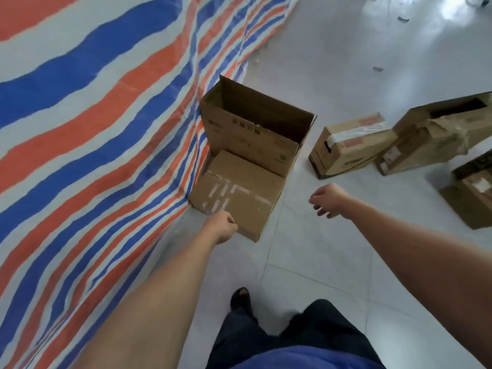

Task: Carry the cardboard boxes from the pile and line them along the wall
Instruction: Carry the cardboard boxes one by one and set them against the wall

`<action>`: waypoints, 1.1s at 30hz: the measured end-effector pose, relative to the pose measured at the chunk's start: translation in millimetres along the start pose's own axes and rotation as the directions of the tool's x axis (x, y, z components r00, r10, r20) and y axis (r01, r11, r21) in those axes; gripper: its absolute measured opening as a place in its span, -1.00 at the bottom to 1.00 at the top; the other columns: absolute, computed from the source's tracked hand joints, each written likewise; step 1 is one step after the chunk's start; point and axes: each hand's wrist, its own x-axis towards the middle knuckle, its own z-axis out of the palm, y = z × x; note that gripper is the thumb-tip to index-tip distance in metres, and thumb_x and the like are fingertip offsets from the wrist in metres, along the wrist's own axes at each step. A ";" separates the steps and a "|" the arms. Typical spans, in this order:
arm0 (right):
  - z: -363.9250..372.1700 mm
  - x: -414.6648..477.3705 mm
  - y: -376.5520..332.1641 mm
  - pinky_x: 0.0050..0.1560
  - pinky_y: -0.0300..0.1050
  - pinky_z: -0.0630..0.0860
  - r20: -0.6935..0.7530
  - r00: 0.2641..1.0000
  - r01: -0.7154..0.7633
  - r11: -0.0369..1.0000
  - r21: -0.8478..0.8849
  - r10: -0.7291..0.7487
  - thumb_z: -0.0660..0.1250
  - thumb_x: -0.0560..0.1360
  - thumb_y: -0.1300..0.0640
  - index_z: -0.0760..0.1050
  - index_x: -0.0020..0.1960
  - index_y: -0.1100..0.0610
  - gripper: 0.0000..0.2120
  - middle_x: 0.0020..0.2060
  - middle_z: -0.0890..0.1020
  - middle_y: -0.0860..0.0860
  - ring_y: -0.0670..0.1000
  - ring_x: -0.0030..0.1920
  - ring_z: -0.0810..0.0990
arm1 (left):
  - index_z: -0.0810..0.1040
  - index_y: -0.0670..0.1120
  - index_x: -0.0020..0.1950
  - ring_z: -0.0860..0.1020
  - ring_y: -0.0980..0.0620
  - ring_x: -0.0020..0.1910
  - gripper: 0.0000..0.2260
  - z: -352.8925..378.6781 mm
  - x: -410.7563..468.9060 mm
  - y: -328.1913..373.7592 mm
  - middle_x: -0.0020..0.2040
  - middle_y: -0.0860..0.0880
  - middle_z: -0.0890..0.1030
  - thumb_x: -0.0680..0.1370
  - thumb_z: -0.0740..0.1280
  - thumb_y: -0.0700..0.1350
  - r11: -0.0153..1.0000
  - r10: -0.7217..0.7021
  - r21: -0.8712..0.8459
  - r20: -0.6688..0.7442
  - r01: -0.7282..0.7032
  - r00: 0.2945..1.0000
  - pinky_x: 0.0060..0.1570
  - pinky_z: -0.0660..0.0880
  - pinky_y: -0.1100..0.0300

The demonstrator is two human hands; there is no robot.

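"Looking down from the head camera, where do the boxes stand?"

"Two sit in a row on the tiled floor (pixel 319 262), against the striped tarp (pixel 93 115) of orange, blue and white on the left. The closed box (pixel 237 193) is nearer and touches the open box (pixel 253 134) behind it."

"Any writing?"

"The closed box's top shows only strips of white tape residue. The open box has a line of dark printed characters on its near face and a small green round mark (pixel 283 157) low on the right, all too blurred to read."

"And the pile?"

"Far right, well apart from the row: a taped box (pixel 346 147) with red labels, a torn box (pixel 431 139) touching it, and a third box (pixel 471 198) nearer, cut by the frame edge. Their print is illegible."

"The hands?"

"The left hand (pixel 223 226) is over the closed box's near edge, fingers curled under and hidden. Whether it touches or grips, I cannot tell. The right hand (pixel 328 199) hangs in the air right of that box, fingers loosely curled, holding nothing."

"Anything nearer?"

"A dark shoe (pixel 241 298) on the floor."
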 end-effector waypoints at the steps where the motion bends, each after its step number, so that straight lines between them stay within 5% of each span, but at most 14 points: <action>1: -7.7 18.8 -11.3 -0.30 -0.13 0.54 0.008 1.000 0.009 1.000 -0.012 -0.009 0.34 0.57 0.14 0.57 0.12 0.22 -0.81 -0.07 0.67 0.15 0.10 -0.18 0.65 | 0.54 -0.09 -0.04 0.56 -0.07 -0.05 -0.92 -6.0 13.3 8.8 -0.11 -0.09 0.57 0.59 0.25 -0.14 1.000 -0.005 -0.025 -0.008 0.005 1.000 -0.01 0.54 0.05; 7: -22.7 155.7 -47.9 -0.14 -0.05 0.62 0.139 0.990 0.046 0.985 -0.167 -0.023 0.33 0.58 0.11 0.57 0.11 0.22 -0.80 -0.07 0.67 0.12 0.12 -0.09 0.69 | 0.48 -0.06 -0.18 0.54 -0.12 -0.14 -0.87 -7.5 102.7 31.4 -0.17 -0.12 0.56 0.57 0.27 -0.17 0.949 -0.190 -0.266 -0.067 0.166 0.979 -0.13 0.46 0.12; 13: -14.6 305.3 -54.8 -0.08 0.00 0.61 0.252 0.968 0.098 0.912 -0.399 0.006 0.32 0.55 0.19 0.59 0.13 0.26 -0.79 -0.03 0.69 0.19 0.14 -0.13 0.66 | 0.49 -0.10 -0.18 0.54 -0.11 -0.29 -0.89 52.1 195.7 33.4 -0.24 -0.18 0.58 0.54 0.25 -0.18 0.752 -0.470 -0.535 -0.025 0.385 0.882 -0.29 0.44 0.10; 19: 20.6 422.5 -49.5 0.17 0.05 0.54 0.224 0.968 0.224 0.792 -0.568 -0.113 0.26 0.58 0.11 0.58 0.21 0.22 -0.71 0.16 0.61 0.18 0.23 0.15 0.57 | 0.53 0.01 -0.18 0.64 -0.21 -0.03 -0.89 137.3 288.9 36.2 -0.06 -0.15 0.65 0.54 0.30 -0.13 0.587 -0.545 -0.674 0.080 0.448 0.834 -0.06 0.59 0.01; 21: 34.2 455.1 -39.5 0.22 0.01 0.50 0.206 0.968 0.236 0.787 -0.570 -0.141 0.27 0.59 0.06 0.51 0.33 0.19 -0.64 0.26 0.55 0.17 0.21 0.22 0.53 | 0.57 -0.04 -0.04 0.62 -0.20 0.03 -0.94 159.5 317.9 30.8 0.01 -0.16 0.64 0.52 0.31 -0.13 0.572 -0.560 -0.682 0.082 0.456 0.825 0.03 0.59 -0.02; 25: 73.9 538.2 -11.3 0.03 -0.10 0.46 0.224 0.957 0.286 0.748 -0.598 -0.186 0.25 0.62 0.02 0.46 0.36 0.17 -0.63 0.29 0.53 0.17 0.20 0.15 0.53 | 0.50 -0.15 0.28 0.57 -0.21 0.14 -0.68 206.0 395.2 -2.7 0.17 -0.17 0.59 0.55 0.33 -0.09 0.484 -0.626 -0.733 0.092 0.479 0.774 0.15 0.54 -0.01; 29: 129.4 620.5 19.2 0.07 0.06 0.47 0.248 0.953 0.297 0.677 -0.673 -0.172 0.26 0.60 -0.07 0.41 0.38 0.18 -0.54 0.27 0.51 0.23 0.29 0.17 0.52 | 0.37 -0.16 0.42 0.57 -0.20 0.11 -0.53 254.5 476.5 -49.7 0.20 -0.21 0.56 0.54 0.32 -0.06 0.302 -0.697 -0.838 0.132 0.455 0.705 0.03 0.56 0.05; 33: 187.4 676.4 51.7 0.18 0.12 0.43 0.133 0.983 0.182 0.768 -0.615 -0.126 0.32 0.54 -0.16 0.21 0.51 0.19 -0.31 0.37 0.41 0.25 0.30 0.30 0.44 | 0.36 -0.15 0.43 0.53 -0.16 0.13 -0.56 301.7 529.9 -78.9 0.24 -0.14 0.52 0.57 0.20 -0.05 0.118 -0.758 -0.883 0.215 0.454 0.616 0.19 0.53 -0.09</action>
